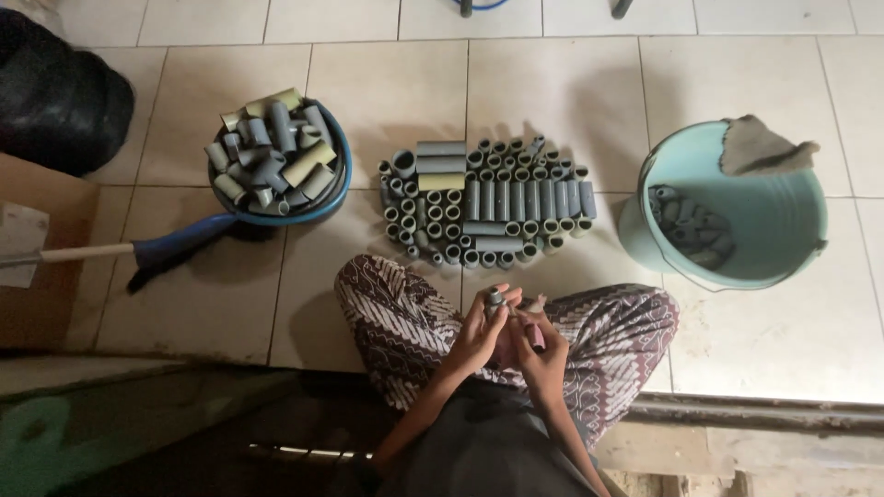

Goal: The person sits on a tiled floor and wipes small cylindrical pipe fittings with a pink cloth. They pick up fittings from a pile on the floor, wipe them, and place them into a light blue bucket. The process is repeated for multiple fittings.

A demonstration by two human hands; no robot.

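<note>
Grey tube piece upright between closed left-hand fingers, right-hand fingers clasping pink tool alongside.

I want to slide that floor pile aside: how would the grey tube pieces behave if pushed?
The grey tube pieces look rigid and hollow, so probably light. Those lying on their sides would likely roll; the upright ones may tip, since nothing contains the pile on the smooth tiled floor.

A brown cardboard box — pale label on top — at far left.
</note>
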